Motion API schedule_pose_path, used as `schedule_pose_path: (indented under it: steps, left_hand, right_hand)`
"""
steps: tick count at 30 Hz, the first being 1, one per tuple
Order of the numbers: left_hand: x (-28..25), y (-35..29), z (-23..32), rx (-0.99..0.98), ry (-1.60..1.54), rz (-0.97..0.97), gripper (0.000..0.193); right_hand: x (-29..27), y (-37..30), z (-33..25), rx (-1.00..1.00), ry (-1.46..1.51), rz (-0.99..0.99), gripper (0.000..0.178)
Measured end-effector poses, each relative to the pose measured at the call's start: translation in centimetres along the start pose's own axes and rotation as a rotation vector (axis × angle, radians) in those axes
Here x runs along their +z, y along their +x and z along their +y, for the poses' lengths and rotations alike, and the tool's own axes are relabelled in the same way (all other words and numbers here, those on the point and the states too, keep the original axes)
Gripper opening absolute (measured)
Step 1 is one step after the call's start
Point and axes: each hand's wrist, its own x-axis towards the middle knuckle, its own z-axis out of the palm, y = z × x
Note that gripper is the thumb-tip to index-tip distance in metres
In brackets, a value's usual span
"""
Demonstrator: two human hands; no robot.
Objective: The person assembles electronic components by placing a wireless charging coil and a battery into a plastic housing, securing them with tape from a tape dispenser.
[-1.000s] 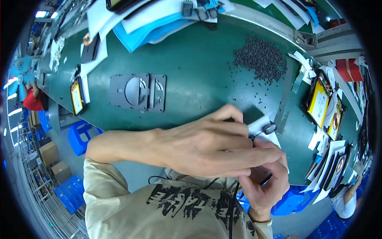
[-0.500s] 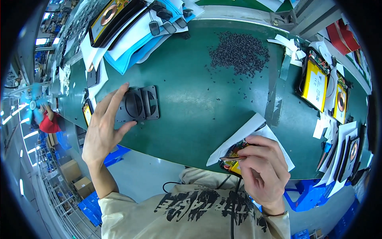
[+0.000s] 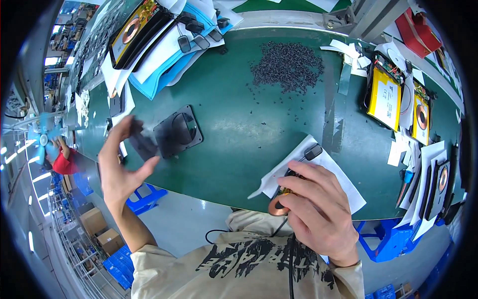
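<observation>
My left hand (image 3: 117, 172) grips a black plastic cover (image 3: 143, 143) between thumb and fingers, a little blurred by motion. Just right of it, a second black plastic cover (image 3: 174, 134) with a round outline lies flat on the green tabletop. My right hand (image 3: 321, 212) is closed over a circuit board assembly at the table's front edge, mostly hidden by the fingers. Its copper coil (image 3: 277, 206) sticks out beside the thumb. Beneath lies a folded white sheet (image 3: 346, 187), with a small black square part (image 3: 313, 151) at its upper edge.
A pile of small black screws (image 3: 286, 67) spreads over the far middle. Yellow battery packs (image 3: 386, 97) and paper scraps lie at right. Blue sheets (image 3: 159, 79) with stacked assemblies and black wired parts are at far left. A blue stool (image 3: 386, 241) stands below the table.
My left hand has lifted one black cover leftward off the other. My right fingers have shifted over the assembly, and the coil has turned to show its face. The view has moved slightly.
</observation>
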Motion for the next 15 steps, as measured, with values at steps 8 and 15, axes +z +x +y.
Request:
schedule_pose_path:
  steps: [8, 15]
  left_hand:
    - [7.8, -1.9, 10.4, 0.278, -1.346, -0.383, 0.082]
    - [9.7, -2.1, 11.2, -0.378, -1.443, -0.407, 0.097]
  right_hand:
    - [0.9, -0.1, 0.7, 0.024, 0.056, 0.047, 0.027]
    - [1.4, -0.5, 0.7, 0.076, 0.115, 0.15, 0.032]
